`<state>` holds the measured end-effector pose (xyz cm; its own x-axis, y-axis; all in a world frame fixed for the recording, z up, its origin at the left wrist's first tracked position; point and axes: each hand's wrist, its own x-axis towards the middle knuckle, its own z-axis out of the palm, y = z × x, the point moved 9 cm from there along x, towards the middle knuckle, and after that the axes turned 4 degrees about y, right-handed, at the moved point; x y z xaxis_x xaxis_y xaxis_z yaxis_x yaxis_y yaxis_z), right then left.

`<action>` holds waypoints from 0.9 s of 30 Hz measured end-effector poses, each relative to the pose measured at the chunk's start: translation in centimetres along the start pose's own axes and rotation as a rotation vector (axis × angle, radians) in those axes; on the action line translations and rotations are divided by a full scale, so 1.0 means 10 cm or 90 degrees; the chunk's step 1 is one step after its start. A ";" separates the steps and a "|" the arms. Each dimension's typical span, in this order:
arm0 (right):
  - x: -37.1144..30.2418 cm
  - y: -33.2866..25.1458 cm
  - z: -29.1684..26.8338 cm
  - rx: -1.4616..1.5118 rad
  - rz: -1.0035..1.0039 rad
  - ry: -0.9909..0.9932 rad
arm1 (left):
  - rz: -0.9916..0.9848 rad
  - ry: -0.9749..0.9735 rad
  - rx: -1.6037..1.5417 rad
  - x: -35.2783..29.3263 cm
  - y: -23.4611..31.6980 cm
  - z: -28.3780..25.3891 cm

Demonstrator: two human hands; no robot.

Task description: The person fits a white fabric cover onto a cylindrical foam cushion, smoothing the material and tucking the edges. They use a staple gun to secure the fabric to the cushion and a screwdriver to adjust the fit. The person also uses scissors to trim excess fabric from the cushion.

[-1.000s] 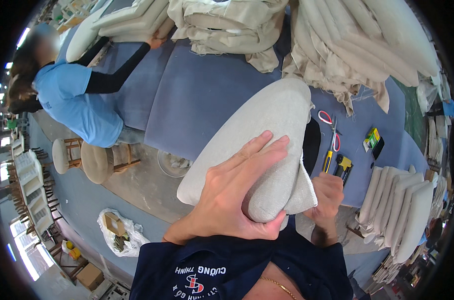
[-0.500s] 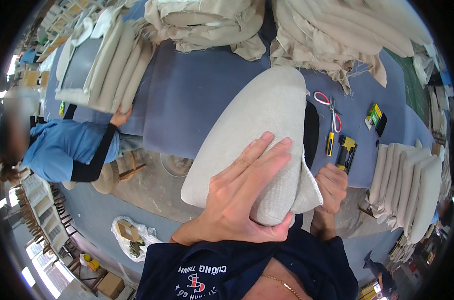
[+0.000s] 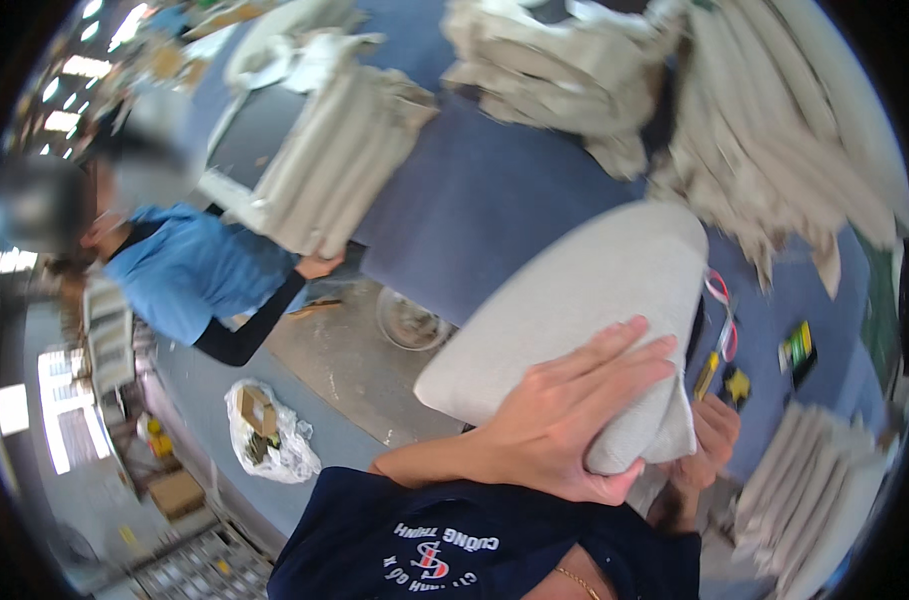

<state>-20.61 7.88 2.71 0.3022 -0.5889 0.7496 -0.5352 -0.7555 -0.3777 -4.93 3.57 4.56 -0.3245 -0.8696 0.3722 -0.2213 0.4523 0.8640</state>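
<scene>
A pale beige fabric-covered cushion or seat pad [image 3: 574, 300] is tilted up in front of my chest. My left hand [image 3: 564, 420] lies across its near part, fingers stretched together over the fabric and thumb hooked around the lower edge, gripping it. At its right side my right hand [image 3: 707, 438] is closed at the loose fabric edge, its fingertips partly hidden. Just beyond that hand lie a yellow-handled tool [image 3: 707, 375], scissors with red-and-white handles [image 3: 728, 340] and a yellow-and-black staple gun [image 3: 737, 386].
Piles of beige covered pieces stand on the blue-grey table [image 3: 474, 210]: a left stack [image 3: 344, 150], a middle pile [image 3: 564, 80] and a right pile [image 3: 764, 140]. More lean at the near right [image 3: 804, 500]. A co-worker in blue [image 3: 194, 270] holds the left stack. A small yellow-green box [image 3: 796, 345] lies right.
The view has swung to the left, so everything sits further right and lower. Both hands keep their hold on the cushion. The co-worker's hand remains at the left stack.
</scene>
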 end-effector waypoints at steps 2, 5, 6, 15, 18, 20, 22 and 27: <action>0.05 0.02 0.03 0.007 0.021 -0.012 | 0.012 0.030 -0.005 0.01 -0.01 -0.11; -0.15 0.10 0.04 -0.037 0.089 -0.059 | 0.010 0.068 0.002 -0.02 -0.06 -0.19; -0.23 0.16 0.05 -0.060 0.113 -0.074 | 0.000 0.082 0.002 -0.04 -0.09 -0.18; -0.06 0.14 0.15 -0.023 0.138 -0.012 | 0.007 0.110 0.000 -0.02 -0.20 -0.14; -0.07 0.09 0.10 -0.030 0.149 -0.012 | -0.010 0.106 -0.020 -0.09 -0.13 -0.14; -0.05 0.05 0.12 -0.032 0.146 -0.011 | 0.014 0.101 -0.010 -0.11 -0.08 -0.08; -0.01 0.07 0.16 -0.026 0.133 -0.014 | 0.027 0.104 0.003 -0.10 -0.09 -0.10; 0.03 0.11 0.24 -0.013 0.131 -0.034 | 0.024 0.110 0.024 -0.11 -0.06 -0.17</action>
<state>-19.18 6.18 1.20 0.2257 -0.7453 0.6273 -0.6064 -0.6115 -0.5083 -2.86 3.94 4.21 -0.1704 -0.8715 0.4598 -0.2479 0.4895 0.8360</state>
